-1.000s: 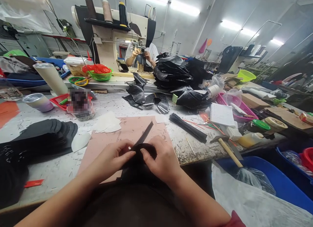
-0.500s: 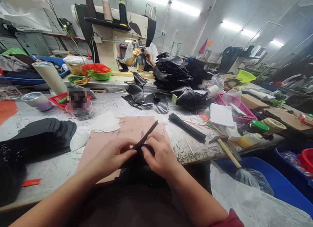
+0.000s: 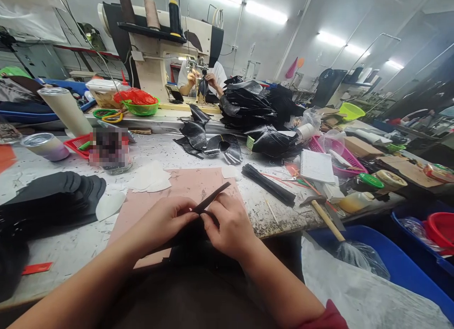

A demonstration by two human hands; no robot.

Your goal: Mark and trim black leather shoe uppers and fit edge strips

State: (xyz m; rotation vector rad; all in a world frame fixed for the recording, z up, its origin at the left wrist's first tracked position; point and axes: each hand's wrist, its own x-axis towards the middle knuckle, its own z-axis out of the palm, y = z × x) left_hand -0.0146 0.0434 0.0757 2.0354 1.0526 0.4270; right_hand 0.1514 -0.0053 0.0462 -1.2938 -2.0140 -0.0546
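Over the front of a pink sheet, my left hand and my right hand work close together. Both are closed in a pinch on a black strip, whose free end sticks out up and to the right. Under the fingers hangs a larger black piece, leather or fabric, mostly hidden by my hands and dark clothing. Whether strip and piece are joined I cannot tell. A bundle of black strips lies right of the sheet, and white cut pieces rest at its far left corner.
Stacked black pieces lie at left, with a tumbler behind. A hammer overhangs the right table edge above a blue bin. Near a notebook stand jars. Across the table, a co-worker's hands are at a sewing machine.
My fingertips have drawn closer together on the strip. A black loop seen beside the right thumb is now flattened or covered. The whole view has shifted slightly.
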